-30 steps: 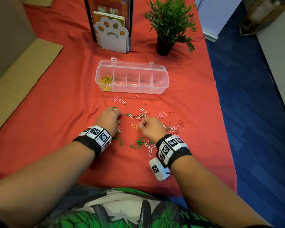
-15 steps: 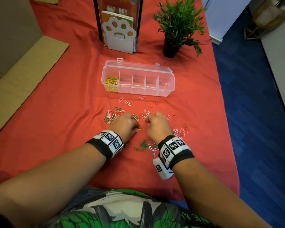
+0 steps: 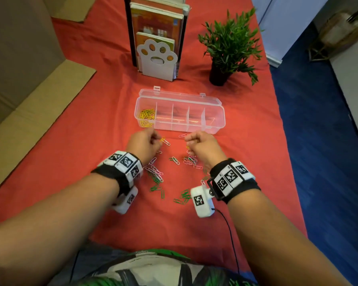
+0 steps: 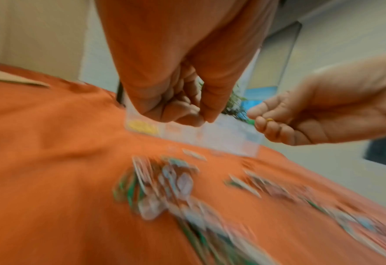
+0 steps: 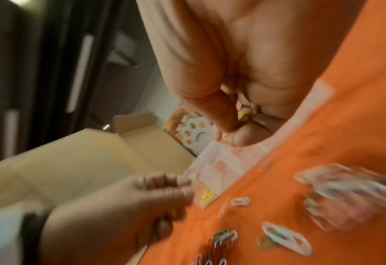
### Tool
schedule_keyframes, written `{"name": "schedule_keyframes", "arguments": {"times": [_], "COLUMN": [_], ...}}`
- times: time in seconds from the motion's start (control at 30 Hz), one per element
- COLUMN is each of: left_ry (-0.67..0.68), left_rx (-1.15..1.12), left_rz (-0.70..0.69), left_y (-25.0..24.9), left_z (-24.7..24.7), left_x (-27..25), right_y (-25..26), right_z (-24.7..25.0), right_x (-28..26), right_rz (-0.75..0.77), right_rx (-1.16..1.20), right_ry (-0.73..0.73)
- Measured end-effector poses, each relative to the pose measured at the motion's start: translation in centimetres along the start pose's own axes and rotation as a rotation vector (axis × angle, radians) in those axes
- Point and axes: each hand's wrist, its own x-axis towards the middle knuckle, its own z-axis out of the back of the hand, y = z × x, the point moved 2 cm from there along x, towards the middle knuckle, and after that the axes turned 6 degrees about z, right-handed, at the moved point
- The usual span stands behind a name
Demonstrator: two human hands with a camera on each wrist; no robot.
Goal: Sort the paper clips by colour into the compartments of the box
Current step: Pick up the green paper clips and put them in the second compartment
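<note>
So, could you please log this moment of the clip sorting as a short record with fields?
box: clear box, lid open
filled compartment: leftmost, yellow clips
other compartments: appear empty
loose clips: green, pink, white, scattered on red cloth
left hand: fingers curled, contents unclear
right hand: pinching yellow clip

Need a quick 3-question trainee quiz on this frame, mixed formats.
1. True or false: the box has its lid open.
2. Which compartment holds clips? A leftmost, B middle, C rightmost.
3. What colour is the clip that the right hand pinches?

Key: 1 true; 2 A; 3 yellow.
</note>
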Motion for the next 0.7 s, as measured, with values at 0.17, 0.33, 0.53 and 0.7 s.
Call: {"name": "schedule_keyframes", "arguments": {"times": [0.17,0.33,0.53,0.7], "left_ry": [-0.210,-0.237,-0.147,0.166], "left_rx": [-0.064,0.003,-0.014,0.052], "left_rz": [0.094,0.125,0.103,0.117], "left_y": [-0.6,0.2,3.3,5.3], "left_z": [5.2,6.8,5.8,1.6], "left_x": [5.2,6.6,3.2,-2.3], "right_y": [5.3,8.3,7.6,3.0], "right_z": [-2.9,-6.4,-4.4,-2.1], "right_x": [4.0,7.4,5.6,0.2], "right_rz": [0.202,0.222,0.287,0.218], "right_rx": [-0.068,-0.269,-0.352,-0.567], "right_ry": [-0.050,0.077,-0.006,0.180]}}
